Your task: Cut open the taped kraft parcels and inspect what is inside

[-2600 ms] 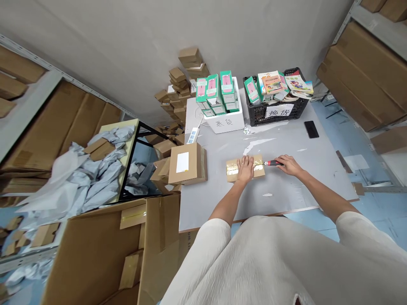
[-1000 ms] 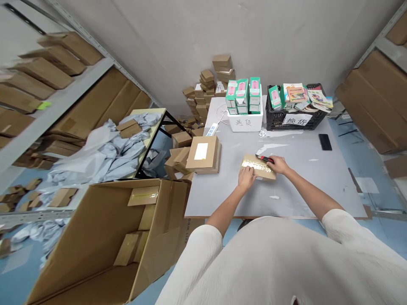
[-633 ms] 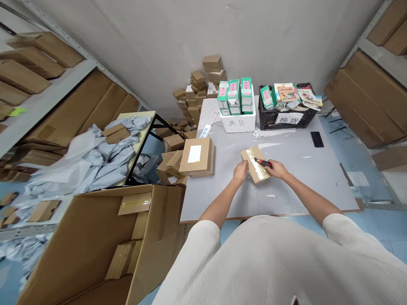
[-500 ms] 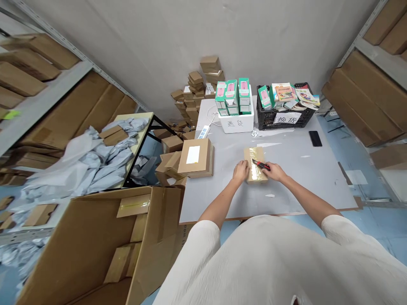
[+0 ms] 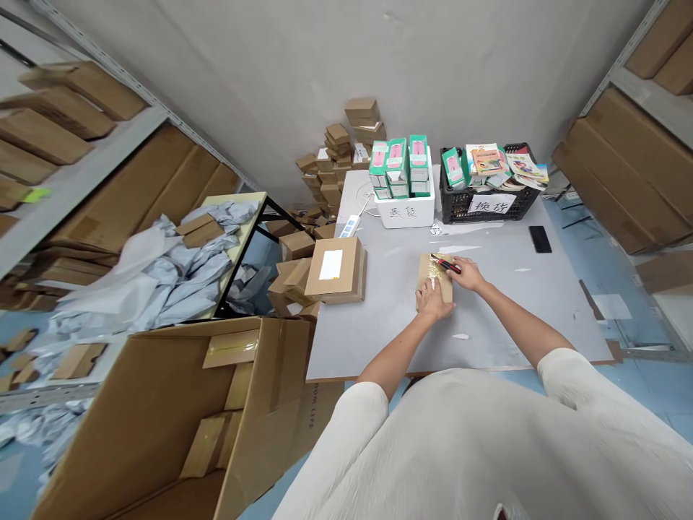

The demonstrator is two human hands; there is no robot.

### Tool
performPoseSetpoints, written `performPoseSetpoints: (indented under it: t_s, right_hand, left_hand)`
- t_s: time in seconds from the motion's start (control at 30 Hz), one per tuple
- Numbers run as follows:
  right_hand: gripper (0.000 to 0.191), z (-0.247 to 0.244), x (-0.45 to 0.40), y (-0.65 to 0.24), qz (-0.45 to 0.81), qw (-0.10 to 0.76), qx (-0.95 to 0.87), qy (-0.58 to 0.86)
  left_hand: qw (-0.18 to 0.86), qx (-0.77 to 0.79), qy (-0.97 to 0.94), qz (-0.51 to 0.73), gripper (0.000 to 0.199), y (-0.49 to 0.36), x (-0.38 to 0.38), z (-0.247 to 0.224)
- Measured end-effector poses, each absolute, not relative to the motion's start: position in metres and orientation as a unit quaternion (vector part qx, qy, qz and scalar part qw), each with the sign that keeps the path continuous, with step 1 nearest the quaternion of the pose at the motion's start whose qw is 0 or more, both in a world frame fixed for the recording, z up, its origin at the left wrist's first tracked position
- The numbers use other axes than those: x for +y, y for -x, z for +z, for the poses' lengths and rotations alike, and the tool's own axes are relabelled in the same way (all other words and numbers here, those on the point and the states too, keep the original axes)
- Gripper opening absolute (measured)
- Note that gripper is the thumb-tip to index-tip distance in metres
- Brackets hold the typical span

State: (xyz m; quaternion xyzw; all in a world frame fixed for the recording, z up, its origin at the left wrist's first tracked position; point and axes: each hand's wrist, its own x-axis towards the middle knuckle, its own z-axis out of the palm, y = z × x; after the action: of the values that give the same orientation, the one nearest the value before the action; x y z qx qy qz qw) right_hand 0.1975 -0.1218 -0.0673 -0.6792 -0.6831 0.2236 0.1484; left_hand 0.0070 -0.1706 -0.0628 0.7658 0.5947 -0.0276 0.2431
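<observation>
A small brown box (image 5: 445,287) with shiny yellowish tape along its top lies on the grey table (image 5: 379,339). My left hand (image 5: 432,300) rests flat on the near part of this box, its fingers spread over the tape. In my right hand (image 5: 468,274) is a red and black utility knife (image 5: 449,266), with its tip at the far end of the taped top. Any blade is too small to make out.
Left on the table sits a larger carton (image 5: 336,271) with a white label. Behind are a white bin (image 5: 405,213) of green-pink boxes and a black crate (image 5: 460,206) of books. A phone (image 5: 540,239) lies right; a big open carton (image 5: 276,390) stands at lower left.
My left hand has moved from the box's left side onto its top. My right hand has shifted the knife toward the box's far end.
</observation>
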Motion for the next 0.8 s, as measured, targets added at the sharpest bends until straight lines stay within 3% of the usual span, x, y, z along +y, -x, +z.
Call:
performPoseSetpoints:
  t_s: [0.2, 0.37, 0.53, 0.8]
  right_hand:
    - [0.041, -0.064, -0.121, -0.197, 0.245, 0.115, -0.671, 0.691]
    - [0.032, -0.066, -0.14, -0.199, 0.316, 0.159, -0.626, 0.694]
    - [0.03, -0.071, -0.163, -0.191, 0.352, 0.205, -0.585, 0.701]
    - [0.034, -0.072, -0.181, -0.2, 0.442, 0.248, -0.549, 0.665]
  left_hand:
    - [0.233, 0.525, -0.815, -0.074, 0.113, 0.023, -0.153, -0.069]
    - [0.231, 0.48, -0.839, -0.107, 0.105, 0.06, -0.126, -0.068]
    - [0.209, 0.467, -0.857, -0.057, 0.073, 0.07, -0.12, -0.063]
    - [0.207, 0.448, -0.87, -0.025, 0.056, 0.043, -0.134, -0.065]
